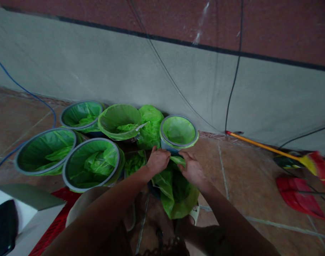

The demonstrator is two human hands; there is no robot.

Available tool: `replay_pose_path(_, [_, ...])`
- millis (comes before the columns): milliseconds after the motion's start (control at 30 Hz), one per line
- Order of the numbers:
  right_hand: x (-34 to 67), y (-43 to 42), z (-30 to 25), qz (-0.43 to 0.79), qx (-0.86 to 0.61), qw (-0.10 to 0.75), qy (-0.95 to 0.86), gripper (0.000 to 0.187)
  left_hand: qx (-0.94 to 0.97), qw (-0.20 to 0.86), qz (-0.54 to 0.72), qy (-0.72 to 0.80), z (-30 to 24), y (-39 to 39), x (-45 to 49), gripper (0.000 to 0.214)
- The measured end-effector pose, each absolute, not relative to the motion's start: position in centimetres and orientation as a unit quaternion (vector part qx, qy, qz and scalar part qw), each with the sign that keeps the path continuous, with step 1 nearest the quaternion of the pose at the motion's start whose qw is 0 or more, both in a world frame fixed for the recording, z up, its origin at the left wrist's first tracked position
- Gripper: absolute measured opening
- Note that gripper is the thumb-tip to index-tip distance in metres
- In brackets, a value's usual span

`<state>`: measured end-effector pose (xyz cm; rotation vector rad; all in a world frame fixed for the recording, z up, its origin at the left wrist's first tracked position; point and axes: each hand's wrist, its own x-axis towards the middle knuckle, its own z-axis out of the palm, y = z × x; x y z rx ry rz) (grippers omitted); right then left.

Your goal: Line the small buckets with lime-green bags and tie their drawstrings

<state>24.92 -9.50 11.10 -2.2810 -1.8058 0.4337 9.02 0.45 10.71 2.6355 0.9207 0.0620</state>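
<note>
My left hand point(157, 160) and my right hand point(192, 170) both grip the top edge of a bright green plastic bag point(175, 192) that hangs down between my arms. The fingers of both hands are curled round the bag's rim. Just beyond my hands stands a small bin point(179, 132) lined with a green bag, its rim ring fitted. Part of a dark bin under the held bag is hidden by it.
Several more green-lined bins point(91, 163) cluster to the left by a grey wall point(125, 71). A loose green bag point(150, 126) lies among them. A red broom with a yellow handle point(269, 147) and a red dustpan point(298, 195) lie right. A red crate point(54, 224) sits lower left.
</note>
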Motion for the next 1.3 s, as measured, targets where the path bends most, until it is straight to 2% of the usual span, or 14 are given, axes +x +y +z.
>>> replay_pose_path(33, [24.5, -9.3, 11.4, 0.144, -0.758, 0.092, -0.630, 0.050, 0.934, 0.170, 0.028, 0.314, 10.9, 0.2, 9.2, 0.026])
replay_pose_path(167, [23.7, -8.8, 12.0, 0.151, -0.753, 0.035, -0.639, 0.027, 0.951, 0.159, 0.048, 0.260, 11.3, -0.8, 9.6, 0.022])
replay_pose_path(267, [23.6, -8.8, 12.2, 0.155, -0.768, 0.011, -0.622, 0.024, 0.951, 0.162, 0.050, 0.258, 11.5, -1.3, 9.7, 0.021])
replay_pose_path(500, [23.7, -8.9, 12.8, 0.157, -0.798, 0.029, -0.581, 0.026, 0.928, 0.191, 0.049, 0.316, 11.4, -1.6, 9.8, 0.019])
replay_pose_path(667, [24.1, -8.9, 13.0, 0.153, -0.813, 0.023, -0.561, 0.028, 0.925, 0.199, 0.029, 0.323, 11.4, -1.2, 9.8, 0.028])
replay_pose_path(800, [23.9, -9.0, 13.0, 0.120, -0.778, 0.040, -0.616, 0.041, 0.935, 0.183, 0.031, 0.301, 11.5, -1.3, 9.8, 0.027])
replay_pose_path(933, [23.5, -8.7, 12.9, 0.125, -0.759, 0.010, -0.639, 0.029, 0.938, 0.174, 0.028, 0.298, 11.5, -1.6, 10.1, 0.028])
replay_pose_path(1300, [25.2, -8.8, 14.4, 0.074, -0.810, -0.021, -0.581, 0.036, 0.904, 0.164, -0.072, 0.387, 11.8, -0.1, 9.3, 0.031])
